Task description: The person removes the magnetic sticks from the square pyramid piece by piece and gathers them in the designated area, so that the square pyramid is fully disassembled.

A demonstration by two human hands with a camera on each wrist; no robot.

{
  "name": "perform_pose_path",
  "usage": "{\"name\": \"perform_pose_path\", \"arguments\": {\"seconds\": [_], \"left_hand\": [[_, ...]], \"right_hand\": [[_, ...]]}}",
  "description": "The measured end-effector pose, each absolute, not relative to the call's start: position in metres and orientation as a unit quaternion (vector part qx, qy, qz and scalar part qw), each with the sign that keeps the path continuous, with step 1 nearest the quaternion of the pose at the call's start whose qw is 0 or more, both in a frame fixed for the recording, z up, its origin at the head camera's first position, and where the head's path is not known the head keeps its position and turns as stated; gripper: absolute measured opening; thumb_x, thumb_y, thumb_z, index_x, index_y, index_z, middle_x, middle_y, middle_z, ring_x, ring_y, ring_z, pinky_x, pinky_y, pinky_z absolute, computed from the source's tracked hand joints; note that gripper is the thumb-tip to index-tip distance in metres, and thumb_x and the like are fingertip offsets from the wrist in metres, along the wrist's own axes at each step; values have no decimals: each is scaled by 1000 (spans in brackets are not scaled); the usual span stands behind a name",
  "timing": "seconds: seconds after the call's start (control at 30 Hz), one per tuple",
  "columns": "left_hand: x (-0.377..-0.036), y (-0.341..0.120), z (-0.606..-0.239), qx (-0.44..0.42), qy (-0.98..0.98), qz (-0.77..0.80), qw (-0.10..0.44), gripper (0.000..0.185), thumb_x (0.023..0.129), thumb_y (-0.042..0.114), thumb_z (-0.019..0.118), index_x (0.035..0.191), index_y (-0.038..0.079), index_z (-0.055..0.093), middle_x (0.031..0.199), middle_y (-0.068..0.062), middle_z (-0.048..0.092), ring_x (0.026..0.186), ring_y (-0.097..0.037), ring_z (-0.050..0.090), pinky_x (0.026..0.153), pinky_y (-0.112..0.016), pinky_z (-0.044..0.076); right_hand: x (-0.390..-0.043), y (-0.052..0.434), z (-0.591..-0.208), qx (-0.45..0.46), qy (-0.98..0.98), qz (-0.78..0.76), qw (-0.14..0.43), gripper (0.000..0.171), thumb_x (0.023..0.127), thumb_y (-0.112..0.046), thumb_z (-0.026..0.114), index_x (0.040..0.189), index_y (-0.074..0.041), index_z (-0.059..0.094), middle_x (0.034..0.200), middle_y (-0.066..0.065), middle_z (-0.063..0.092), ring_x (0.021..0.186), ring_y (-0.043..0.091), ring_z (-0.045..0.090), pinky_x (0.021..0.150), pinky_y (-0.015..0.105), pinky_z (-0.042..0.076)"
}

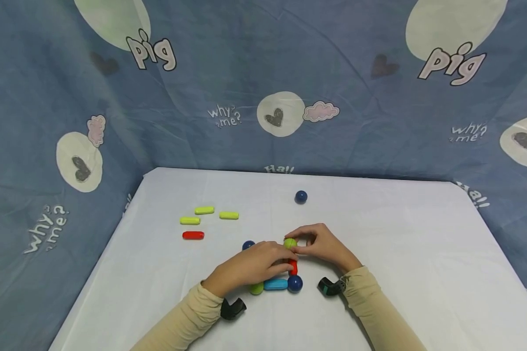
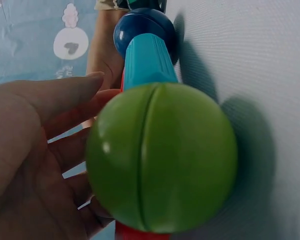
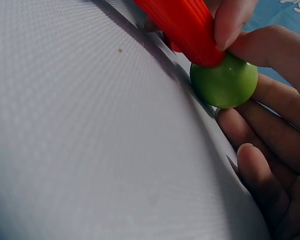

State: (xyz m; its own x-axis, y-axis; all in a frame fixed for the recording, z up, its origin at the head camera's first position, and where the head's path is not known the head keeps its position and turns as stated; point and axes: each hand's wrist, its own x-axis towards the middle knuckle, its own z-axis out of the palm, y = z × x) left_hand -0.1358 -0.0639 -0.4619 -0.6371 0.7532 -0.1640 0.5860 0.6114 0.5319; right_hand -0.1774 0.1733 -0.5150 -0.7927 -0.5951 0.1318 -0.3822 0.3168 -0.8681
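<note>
My right hand [image 1: 327,246] holds a green ball [image 1: 290,243] between its thumb and fingers. With its fingertips, my left hand [image 1: 259,263] pinches a red stick [image 1: 293,267] whose end meets that ball in the right wrist view. The stick's near end is at a dark blue ball [image 1: 294,283]. From there a light blue stick [image 1: 275,284] runs left to a second green ball [image 2: 162,157], large in the left wrist view. Another red stick [image 2: 140,235] shows just past this ball. A second dark blue ball [image 1: 248,244] is partly hidden behind my left hand.
Several yellow-green sticks [image 1: 229,215] and a loose red stick [image 1: 193,235] lie on the left of the white table [image 1: 399,234]. A lone dark blue ball [image 1: 300,197] sits near the back edge. A printed blue cloth [image 1: 228,58] hangs behind.
</note>
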Motion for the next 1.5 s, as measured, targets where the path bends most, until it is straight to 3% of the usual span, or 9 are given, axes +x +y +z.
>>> {"name": "perform_pose_path", "arguments": {"seconds": [0.23, 0.5, 0.8, 1.0, 1.23, 1.4, 1.5], "left_hand": [[-134, -64, -458, 374, 880, 220, 192, 34, 107, 36, 57, 135, 21, 68, 133, 7, 70, 127, -15, 61, 113, -42, 47], [-132, -63, -458, 387, 875, 214, 197, 29, 106, 32, 59, 129, 19, 71, 122, 6, 73, 117, -13, 62, 110, -40, 49], [-133, -64, -460, 387, 874, 217, 200, 31, 106, 35, 59, 131, 21, 70, 126, 7, 71, 120, -11, 62, 111, -40, 47], [-133, -64, -461, 387, 873, 218, 201, 30, 106, 35, 59, 131, 22, 70, 125, 8, 72, 116, -9, 63, 109, -39, 48], [-133, -64, -461, 382, 873, 219, 207, 32, 106, 37, 59, 132, 22, 70, 129, 8, 71, 123, -11, 63, 111, -40, 48], [-133, -64, -460, 380, 874, 217, 210, 32, 105, 37, 60, 133, 23, 69, 130, 9, 70, 124, -10, 62, 112, -39, 47], [-134, -64, -460, 380, 874, 216, 212, 33, 105, 38, 60, 133, 24, 69, 131, 9, 70, 125, -10, 62, 112, -39, 47]], "right_hand": [[-179, 174, -519, -294, 814, -493, 89, 26, 87, -17, 84, 113, -16, 79, 103, 3, 80, 61, 2, 56, 58, 20, 50], [-179, 172, -519, -257, 817, -509, 92, 28, 87, -18, 84, 114, -13, 79, 106, 5, 79, 83, 6, 65, 68, 19, 55], [-178, 170, -518, -239, 820, -515, 70, 29, 86, -18, 85, 114, -15, 77, 113, 5, 77, 91, 9, 66, 67, 21, 55], [-179, 172, -519, -210, 806, -552, 46, 28, 87, -15, 85, 114, -12, 77, 111, 9, 77, 94, 3, 69, 66, 23, 57], [-188, 188, -516, -135, 787, -601, 27, 34, 90, -14, 80, 123, -6, 73, 122, 19, 73, 78, 10, 73, 67, 31, 61], [-202, 205, -511, -88, 788, -609, -5, 38, 91, -17, 81, 126, -5, 72, 127, 21, 71, 89, 4, 73, 75, 30, 62], [-209, 211, -508, -74, 787, -612, 6, 41, 93, -15, 78, 130, -2, 69, 131, 23, 69, 92, 2, 72, 76, 27, 62]]}}
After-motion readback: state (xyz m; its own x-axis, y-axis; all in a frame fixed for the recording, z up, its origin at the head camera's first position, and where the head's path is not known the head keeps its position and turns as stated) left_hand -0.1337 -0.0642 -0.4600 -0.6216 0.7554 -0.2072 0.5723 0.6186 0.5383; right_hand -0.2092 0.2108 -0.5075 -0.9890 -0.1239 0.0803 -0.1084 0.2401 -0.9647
